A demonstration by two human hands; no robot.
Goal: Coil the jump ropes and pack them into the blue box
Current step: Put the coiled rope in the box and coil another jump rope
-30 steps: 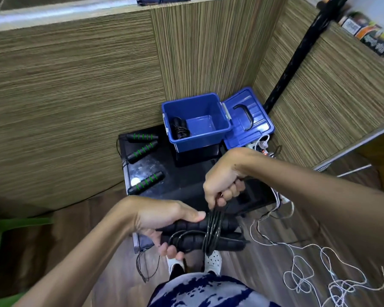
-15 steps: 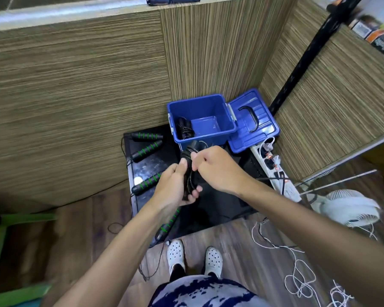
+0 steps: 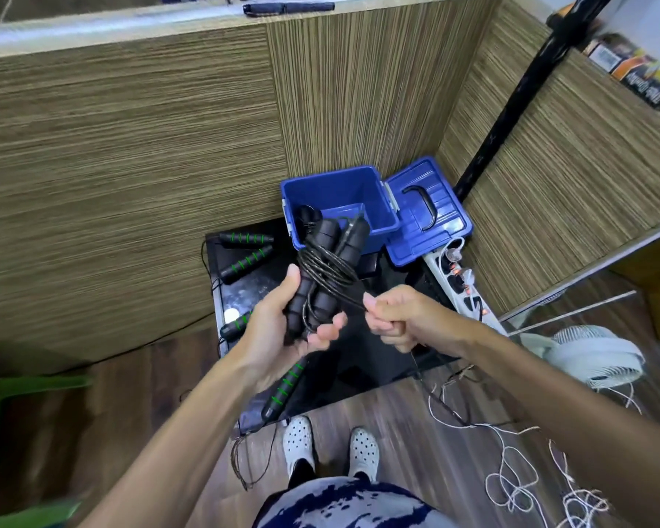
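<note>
The left hand (image 3: 282, 322) is gripping the two black handles (image 3: 321, 276) of a rope, side by side, with thumb on one side and fingers curled under. The right hand (image 3: 401, 318) is closed in a fist on the free end of the cord (image 3: 330, 270), which is running in several loops around the handles. The bundle is being held above the black table (image 3: 362, 348), just in front of the blue box (image 3: 340, 207).

I think the wrap could be slipping loose if the right hand is letting go before the end is tucked; the cord looks thin, smooth and springy, so the loops may be opening again. The handles look like soft ribbed foam, so they should not be sliding easily in the palm.

Inside the box, one dark coil (image 3: 307, 219) is already lying at the left wall. The lid (image 3: 427, 211), hard plastic with a dark handle, is lying open beside the box. Green-striped handles (image 3: 246, 261) of other ropes are waiting on the table, glossy and flat.
</note>
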